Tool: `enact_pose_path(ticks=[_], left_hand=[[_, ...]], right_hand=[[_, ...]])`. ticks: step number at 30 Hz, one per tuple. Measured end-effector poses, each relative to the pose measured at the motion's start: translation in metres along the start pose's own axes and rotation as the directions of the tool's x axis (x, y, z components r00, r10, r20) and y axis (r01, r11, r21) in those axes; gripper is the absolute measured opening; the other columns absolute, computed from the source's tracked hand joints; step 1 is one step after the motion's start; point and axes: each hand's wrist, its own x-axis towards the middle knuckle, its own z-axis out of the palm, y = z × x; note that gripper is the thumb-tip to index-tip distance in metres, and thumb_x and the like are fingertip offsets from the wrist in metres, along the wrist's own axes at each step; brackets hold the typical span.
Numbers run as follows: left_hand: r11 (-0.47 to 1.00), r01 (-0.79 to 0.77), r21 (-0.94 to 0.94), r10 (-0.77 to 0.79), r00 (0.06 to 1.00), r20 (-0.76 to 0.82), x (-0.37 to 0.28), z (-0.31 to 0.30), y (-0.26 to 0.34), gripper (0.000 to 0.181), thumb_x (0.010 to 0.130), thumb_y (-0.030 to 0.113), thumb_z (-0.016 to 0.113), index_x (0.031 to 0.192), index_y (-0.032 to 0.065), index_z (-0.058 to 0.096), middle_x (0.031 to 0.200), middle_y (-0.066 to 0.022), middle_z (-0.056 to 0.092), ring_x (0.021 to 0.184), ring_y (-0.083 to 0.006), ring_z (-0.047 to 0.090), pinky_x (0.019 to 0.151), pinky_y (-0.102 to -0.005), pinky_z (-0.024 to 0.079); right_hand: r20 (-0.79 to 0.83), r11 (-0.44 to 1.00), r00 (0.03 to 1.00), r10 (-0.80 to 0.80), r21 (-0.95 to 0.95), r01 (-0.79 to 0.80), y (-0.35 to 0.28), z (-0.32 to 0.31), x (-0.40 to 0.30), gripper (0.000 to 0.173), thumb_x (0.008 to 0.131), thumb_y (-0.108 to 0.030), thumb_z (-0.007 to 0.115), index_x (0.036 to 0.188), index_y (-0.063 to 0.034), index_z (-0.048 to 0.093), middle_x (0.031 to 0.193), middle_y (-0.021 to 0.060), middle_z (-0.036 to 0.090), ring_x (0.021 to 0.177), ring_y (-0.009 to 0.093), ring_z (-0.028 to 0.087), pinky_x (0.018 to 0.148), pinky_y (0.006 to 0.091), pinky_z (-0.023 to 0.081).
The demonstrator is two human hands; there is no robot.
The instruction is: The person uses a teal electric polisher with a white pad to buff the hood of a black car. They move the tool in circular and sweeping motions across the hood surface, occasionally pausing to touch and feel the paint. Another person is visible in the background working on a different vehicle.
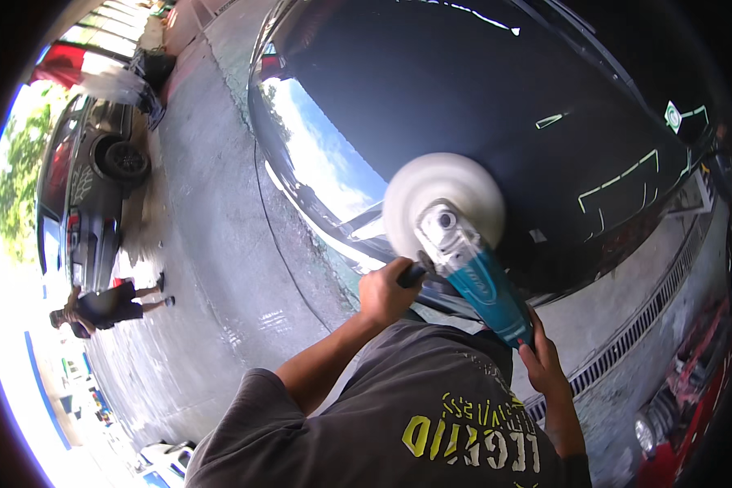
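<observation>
A teal rotary polisher [485, 287] with a silver gear head crosses the middle of the view at a slant. Its round white polishing pad [405, 189] lies over the corner of a glossy black car hood [415, 116], and its surface is blurred in rings. My left hand [387, 293] grips the black side handle [412, 276] beside the gear head. Around the rear end of the polisher's body, near a small red switch, wraps my right hand [543, 357]. The hood mirrors sky and ceiling lights.
A black cable [274, 235] runs along the concrete floor [213, 207] at left. A slotted drain grate [616, 348] crosses the floor at right, near red car parts [677, 445]. Beyond stand a dark parked vehicle [91, 183] and another person [107, 305].
</observation>
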Motion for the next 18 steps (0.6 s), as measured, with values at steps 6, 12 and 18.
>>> enact_pose_path(ticks=[6,12,18], left_hand=[[0.971,-0.234,-0.059,0.231,0.972,-0.046,0.059,0.078,0.197,0.030,0.085,0.028,0.086,0.109,0.0122,0.079,0.090,-0.0162,0.079,0.083,-0.0371,0.077,0.074,-0.0460,0.061],[0.947,-0.319,0.042,0.318,0.948,0.024,0.143,0.121,0.379,0.030,0.084,0.030,0.084,0.111,0.0180,0.081,0.091,-0.0127,0.080,0.087,-0.0366,0.077,0.082,-0.0461,0.061],[0.971,-0.214,0.103,0.211,0.977,0.038,0.146,0.132,0.404,0.032,0.085,0.031,0.083,0.112,0.0141,0.080,0.089,-0.0145,0.079,0.086,-0.0361,0.077,0.082,-0.0473,0.061]], right_hand=[[-0.218,0.999,0.975,0.048,0.031,-0.042,0.046,-0.163,-0.038,0.064,0.109,-0.029,0.048,0.164,-0.0010,0.035,0.125,0.0142,0.069,0.090,0.022,0.065,0.081,0.0341,0.053],[-0.381,0.984,0.917,0.121,0.167,-0.061,0.053,-0.315,-0.046,0.061,0.113,-0.050,0.043,0.159,-0.0119,0.043,0.094,0.0036,0.061,0.070,0.009,0.054,0.060,0.0245,0.045],[-0.293,0.987,0.952,0.092,0.152,-0.049,0.057,-0.354,-0.038,0.058,0.113,-0.049,0.042,0.157,-0.0115,0.044,0.092,0.0031,0.058,0.070,0.009,0.053,0.059,0.0248,0.044]])
